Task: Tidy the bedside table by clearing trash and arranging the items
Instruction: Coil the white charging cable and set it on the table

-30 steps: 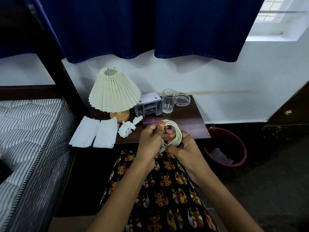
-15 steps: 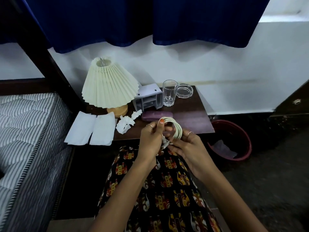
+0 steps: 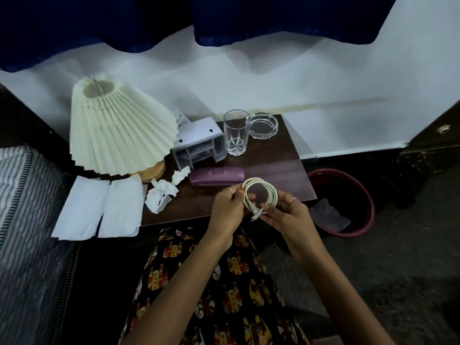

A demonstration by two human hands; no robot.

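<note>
Both hands hold a coiled white cable (image 3: 270, 189) over the front edge of the dark wooden bedside table (image 3: 281, 160). My left hand (image 3: 227, 207) pinches the coil's left side; my right hand (image 3: 290, 215) grips its lower right, by the plug end. On the table lie a crumpled white tissue (image 3: 160, 195), a smaller crumpled scrap (image 3: 181, 174), two flat white paper sheets (image 3: 99, 207) overhanging the left front edge, and a purple case (image 3: 216, 176).
A pleated cream lamp (image 3: 117, 130) stands at the table's left. Behind are a small grey organiser (image 3: 199, 143), a clear glass (image 3: 235, 131) and a glass ashtray (image 3: 263, 125). A red bin (image 3: 348, 202) sits on the floor at right. A striped mattress (image 3: 22, 220) lies left.
The view has dipped and come closer to the table. My hands have kept the coil, shifting it slightly up and right over the table edge; the plug end now hangs at the coil's bottom.
</note>
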